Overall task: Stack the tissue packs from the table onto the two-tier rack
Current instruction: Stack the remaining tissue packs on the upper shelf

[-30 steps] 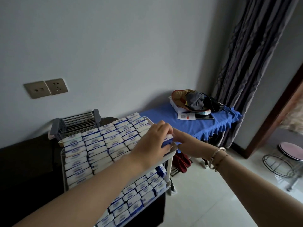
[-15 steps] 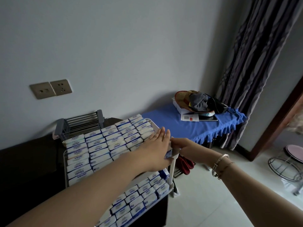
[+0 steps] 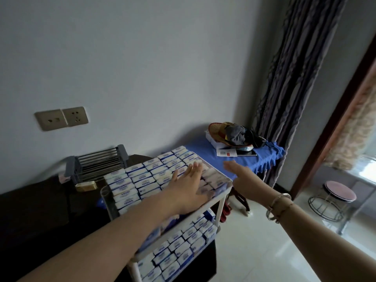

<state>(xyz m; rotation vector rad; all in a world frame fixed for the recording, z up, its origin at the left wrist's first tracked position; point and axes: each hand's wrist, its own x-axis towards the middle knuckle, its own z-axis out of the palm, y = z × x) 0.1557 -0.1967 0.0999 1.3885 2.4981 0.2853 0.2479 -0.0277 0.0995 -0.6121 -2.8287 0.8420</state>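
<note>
A white two-tier rack [image 3: 220, 204] stands in front of me. Its top tier is packed with rows of white and blue tissue packs [image 3: 142, 178]. The lower tier holds more tissue packs [image 3: 183, 247] in rows. My left hand [image 3: 187, 186] lies flat, fingers spread, on the packs at the right part of the top tier and holds nothing. My right hand [image 3: 242, 176] hovers open just past the rack's right edge, apart from the packs, with bracelets on the wrist.
A dark table [image 3: 36, 210] sits left of and behind the rack, with a grey wire rack [image 3: 97, 163] on it. To the right a blue-covered table [image 3: 244, 159] carries a straw hat, cloth and papers. A curtain [image 3: 295, 78] and a pink stool [image 3: 337, 192] stand further right.
Both hands have let go of the pack at the rack's right front corner. My left hand has spread flat onto the top packs, and my right hand has drawn away to the right and opened.
</note>
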